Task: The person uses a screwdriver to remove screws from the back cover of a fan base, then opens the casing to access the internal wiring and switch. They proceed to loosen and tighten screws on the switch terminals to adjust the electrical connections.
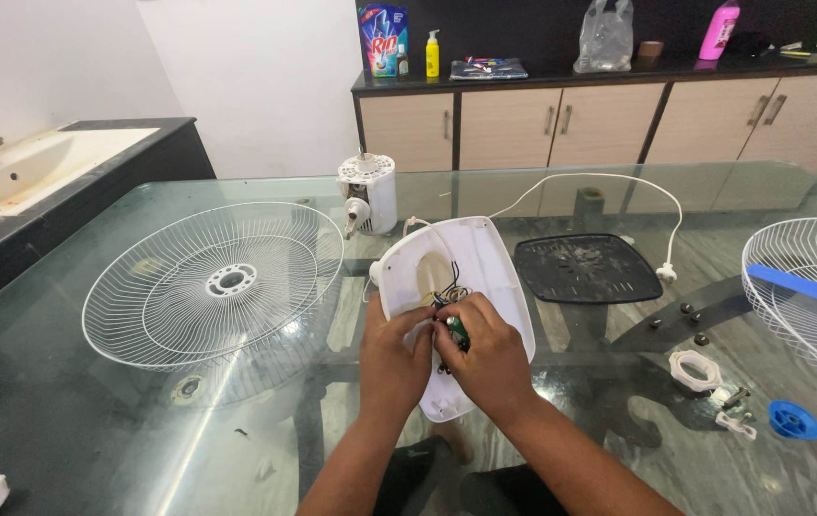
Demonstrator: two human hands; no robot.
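Glass-topped table (pixel 93 420), greenish, reflective; white walls, a pale sink (pixel 36 167) set in a dark counter far left of the white fan base shell (pixel 485 277), beige cabinets (pixel 523 124) under a dark countertop behind it. Shell lies upturned mid-table, open cavity up, dark wires bunched inside. Left hand (pixel 394 358) rests on the shell's near edge, fingers curled, pressing at the cavity. Right hand (pixel 490 354) pinches a small green part (pixel 459 333) tied to those wires, just over the shell. Left of shell: white wire fan guard (pixel 213 282), flat. Behind shell: white motor housing (pixel 367 194), upright. Right of shell: black base plate (pixel 585 268), white power cord (pixel 609 182) looping past it to a plug; further right a second guard (pixel 815 287) with a blue blade across it. Near right of shell: white ring nut (pixel 695 370), blue cap (pixel 795 420), loose screws. On the countertop behind: blue pouch (pixel 383 40), yellow pump bottle (pixel 432 53), clear plastic bag (pixel 605 38), pink bottle (pixel 720 31). Contents not readable from here.
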